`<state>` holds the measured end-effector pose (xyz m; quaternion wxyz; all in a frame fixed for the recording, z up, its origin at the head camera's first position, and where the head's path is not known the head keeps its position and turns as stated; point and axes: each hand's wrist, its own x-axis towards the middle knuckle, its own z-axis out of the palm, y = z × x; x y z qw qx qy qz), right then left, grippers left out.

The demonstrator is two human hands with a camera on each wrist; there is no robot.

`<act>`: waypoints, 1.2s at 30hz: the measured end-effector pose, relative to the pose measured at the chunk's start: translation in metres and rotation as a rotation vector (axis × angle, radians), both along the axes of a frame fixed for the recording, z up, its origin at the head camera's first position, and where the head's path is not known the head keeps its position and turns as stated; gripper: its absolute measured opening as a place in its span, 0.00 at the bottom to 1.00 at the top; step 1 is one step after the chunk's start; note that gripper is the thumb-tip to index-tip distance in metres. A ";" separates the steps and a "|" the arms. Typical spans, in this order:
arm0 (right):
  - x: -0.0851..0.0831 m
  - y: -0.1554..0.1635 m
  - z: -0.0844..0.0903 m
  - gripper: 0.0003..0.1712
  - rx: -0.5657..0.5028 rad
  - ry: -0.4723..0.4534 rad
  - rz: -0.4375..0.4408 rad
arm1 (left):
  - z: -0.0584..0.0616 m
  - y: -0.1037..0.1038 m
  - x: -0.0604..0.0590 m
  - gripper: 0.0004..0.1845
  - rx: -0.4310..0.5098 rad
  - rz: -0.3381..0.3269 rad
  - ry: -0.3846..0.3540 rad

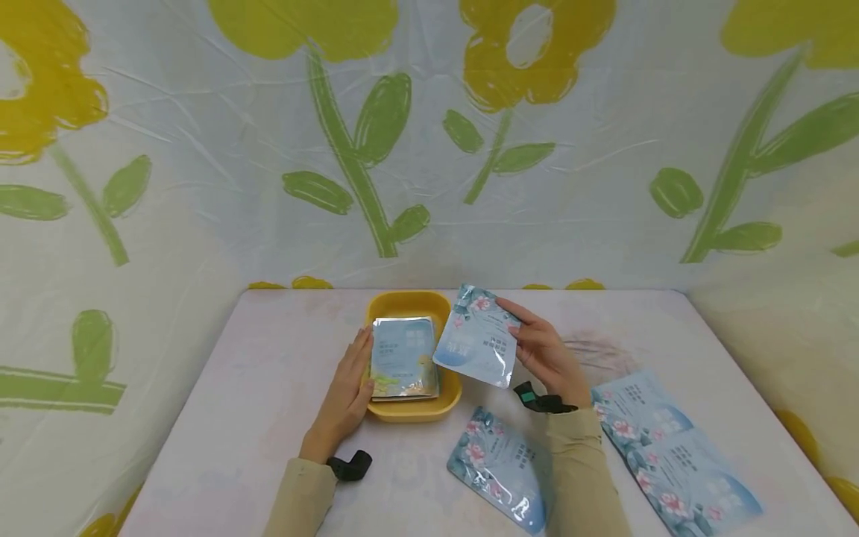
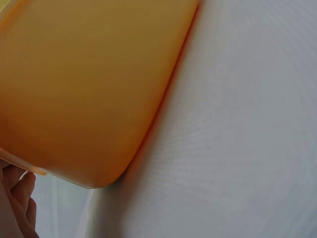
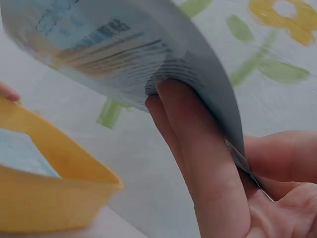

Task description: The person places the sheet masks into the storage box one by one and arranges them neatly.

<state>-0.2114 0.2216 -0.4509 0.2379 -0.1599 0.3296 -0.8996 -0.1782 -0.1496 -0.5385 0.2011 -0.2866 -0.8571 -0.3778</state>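
Observation:
My right hand [image 1: 546,354] pinches a blue sachet with pink flowers [image 1: 479,335] by its right edge, raised beside the yellow tray [image 1: 414,412]. In the right wrist view the sachet bends, with fingers [image 3: 203,158] on its printed back and the thumb on the other face. My left hand [image 1: 345,391] holds the tray's left rim; in the left wrist view bent fingers [image 2: 22,196] show under that rim. Inside the tray lies a stack of sachets, the top one [image 1: 403,358] pale blue with a yellow-green lower edge.
One flowered sachet [image 1: 503,466] lies on the table before the tray, partly under the right sleeve. More of them, a farther one [image 1: 640,410] and a nearer one [image 1: 698,481], overlap at the right. A flower-printed curtain [image 1: 429,224] stands behind the table.

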 end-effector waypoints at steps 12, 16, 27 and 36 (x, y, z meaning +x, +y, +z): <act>-0.032 -0.063 0.016 0.30 0.480 0.031 -0.019 | -0.003 0.001 0.000 0.37 0.003 -0.001 0.003; -0.038 -0.083 0.019 0.31 0.578 0.027 0.026 | -0.003 0.001 0.000 0.38 0.004 -0.002 0.002; -0.049 -0.122 0.012 0.27 0.822 0.138 0.048 | -0.002 0.000 -0.002 0.36 0.003 0.002 -0.014; -0.027 -0.133 0.011 0.25 0.931 0.091 -0.066 | -0.001 -0.001 -0.001 0.37 -0.003 0.002 -0.005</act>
